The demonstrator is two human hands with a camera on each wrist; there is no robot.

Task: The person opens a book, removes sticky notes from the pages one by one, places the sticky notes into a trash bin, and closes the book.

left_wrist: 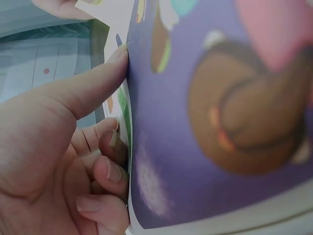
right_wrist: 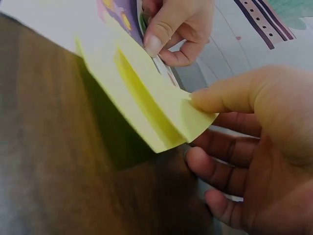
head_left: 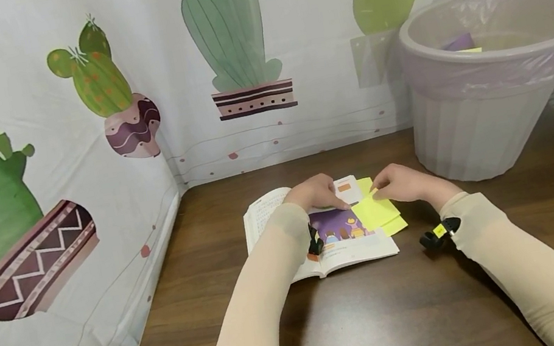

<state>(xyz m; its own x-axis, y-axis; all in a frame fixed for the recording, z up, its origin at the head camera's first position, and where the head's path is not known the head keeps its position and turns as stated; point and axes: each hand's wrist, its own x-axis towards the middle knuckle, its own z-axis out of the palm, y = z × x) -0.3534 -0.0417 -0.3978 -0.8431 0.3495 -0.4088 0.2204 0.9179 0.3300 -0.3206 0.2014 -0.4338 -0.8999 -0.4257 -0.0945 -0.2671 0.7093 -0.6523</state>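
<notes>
An open book (head_left: 360, 251) lies on the wooden table, its right page showing a purple picture with cartoon figures. Yellow sticky notes (head_left: 377, 214) stick out past that page's right edge. My left hand (head_left: 316, 192) reaches over the book and pinches the top edge of the page (left_wrist: 156, 132), thumb in front and fingers behind. My right hand (head_left: 405, 182), right of the book, pinches the end of a yellow sticky note (right_wrist: 193, 120) between thumb and fingers. In the right wrist view the notes bend up off the table, and the left hand is close by.
A grey bin (head_left: 473, 120) with a plastic liner stands at the back right, with a purple piece (head_left: 459, 43) and some yellow inside. A cactus-print curtain (head_left: 260, 139) hangs behind and to the left of the brown table (head_left: 212, 308).
</notes>
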